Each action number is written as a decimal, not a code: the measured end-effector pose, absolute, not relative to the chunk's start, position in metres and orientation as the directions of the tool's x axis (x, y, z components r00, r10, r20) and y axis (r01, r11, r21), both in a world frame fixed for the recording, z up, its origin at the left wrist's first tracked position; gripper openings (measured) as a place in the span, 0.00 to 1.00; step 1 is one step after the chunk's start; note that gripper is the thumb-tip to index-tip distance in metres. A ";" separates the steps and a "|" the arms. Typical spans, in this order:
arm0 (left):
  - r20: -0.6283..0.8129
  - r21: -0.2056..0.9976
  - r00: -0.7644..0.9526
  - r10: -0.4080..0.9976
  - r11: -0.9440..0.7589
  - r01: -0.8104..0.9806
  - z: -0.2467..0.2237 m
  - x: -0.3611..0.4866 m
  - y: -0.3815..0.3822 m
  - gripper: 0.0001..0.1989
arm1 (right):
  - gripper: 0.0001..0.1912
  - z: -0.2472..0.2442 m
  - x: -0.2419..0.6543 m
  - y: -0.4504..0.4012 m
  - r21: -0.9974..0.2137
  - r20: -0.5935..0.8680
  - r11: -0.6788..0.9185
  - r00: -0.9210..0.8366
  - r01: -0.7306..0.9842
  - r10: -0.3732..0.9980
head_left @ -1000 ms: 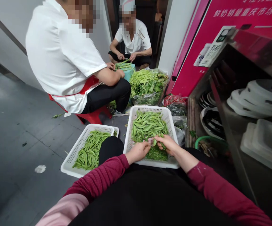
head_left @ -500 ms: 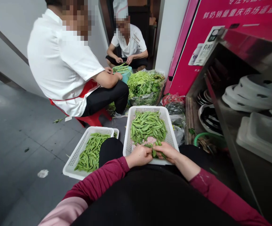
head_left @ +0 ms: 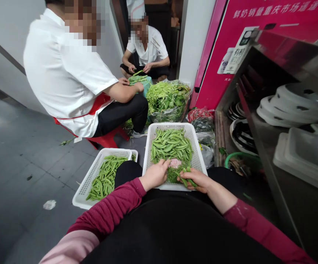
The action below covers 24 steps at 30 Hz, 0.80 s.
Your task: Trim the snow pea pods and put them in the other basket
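A white perforated basket point(head_left: 202, 156) rests on my lap, with a heap of green pea pods point(head_left: 172, 145) in its far part. My left hand point(head_left: 155, 175) is over the basket's left side, fingers stretched toward the near edge of the heap, with nothing visible in them. Several pods point(head_left: 188, 179) are gripped in my right hand point(head_left: 200, 180) above the near right corner. Fine green trimmings point(head_left: 172, 175) lie on the basket floor between my hands. Beside my left knee, a second white basket point(head_left: 79, 196) holds more pods point(head_left: 105, 179).
Two people in white shirts, one seated on a red stool point(head_left: 110, 137), handle green stalks ahead. Near them stands a large bag of leafy greens point(head_left: 168, 99). On my right, a metal shelf point(head_left: 274, 165) holds white dishes point(head_left: 291, 104), with a green-rimmed basin point(head_left: 242, 157) below.
My hands have come apart. The left moved leftward and up toward the heap, while the right stays near the corner with pods. The view has shifted slightly.
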State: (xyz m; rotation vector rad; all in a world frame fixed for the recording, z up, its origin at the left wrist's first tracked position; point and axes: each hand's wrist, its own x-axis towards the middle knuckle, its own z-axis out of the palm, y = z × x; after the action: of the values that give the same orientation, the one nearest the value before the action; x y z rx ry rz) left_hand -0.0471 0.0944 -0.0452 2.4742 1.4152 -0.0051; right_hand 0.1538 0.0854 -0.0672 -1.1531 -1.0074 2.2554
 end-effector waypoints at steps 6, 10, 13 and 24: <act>-0.247 0.249 0.749 0.615 -0.707 0.662 -0.029 -0.032 0.087 0.09 | 0.11 -0.066 0.152 0.085 -0.860 -0.500 -0.448 -0.578 0.244 0.645; -0.248 0.443 0.809 0.533 -0.680 0.583 -0.026 -0.038 0.097 0.07 | 0.08 -0.055 0.153 0.090 -0.875 -0.227 0.130 -0.631 0.467 0.742; -0.177 0.771 0.805 0.566 -0.429 0.471 -0.028 -0.043 0.098 0.11 | 0.08 -0.047 0.151 0.090 -0.863 -0.056 0.304 -0.676 0.403 0.735; -0.271 0.744 0.412 0.870 -0.082 0.663 -0.068 -0.041 0.088 0.10 | 0.09 -0.078 0.125 0.094 -0.981 0.091 0.073 0.095 0.181 0.991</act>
State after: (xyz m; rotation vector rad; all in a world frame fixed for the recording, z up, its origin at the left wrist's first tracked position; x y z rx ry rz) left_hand -0.0405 0.0880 -0.0685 1.8153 1.3225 0.3053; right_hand 0.1253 0.0940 -0.0781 -1.3223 -1.2975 0.9830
